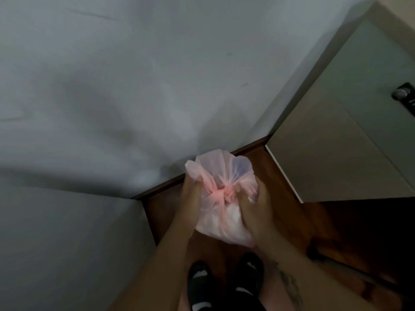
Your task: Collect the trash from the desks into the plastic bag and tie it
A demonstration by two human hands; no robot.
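Nearest, at 6 o'clock, two feet in black slippers (224,286) with white straps stand on the dark wooden floor (298,221). Both bare forearms rise from the bottom edge toward the centre; the right one carries a dark tattoo (289,286).

Just above the feet, the two hands close together on a pink translucent plastic bag (221,223), held in the air above the floor. The left hand (190,198) grips the bag's 9 o'clock side, fingers curled into the plastic. The right hand (256,209) clamps its 3 o'clock side. Between them the plastic is bunched and twisted into a tight pink gather (222,194); whether it is a finished knot cannot be told through the blur. Below the gather the bag bulges with pale, whitish contents. Above it, loose plastic fans out toward 12 o'clock.

Farther off, a dark baseboard (202,173) runs along the foot of a grey-white wall (112,86) filling 9 to 12 o'clock. At 2 to 3 o'clock stands a pale door (348,131) with a metal knob (400,94).
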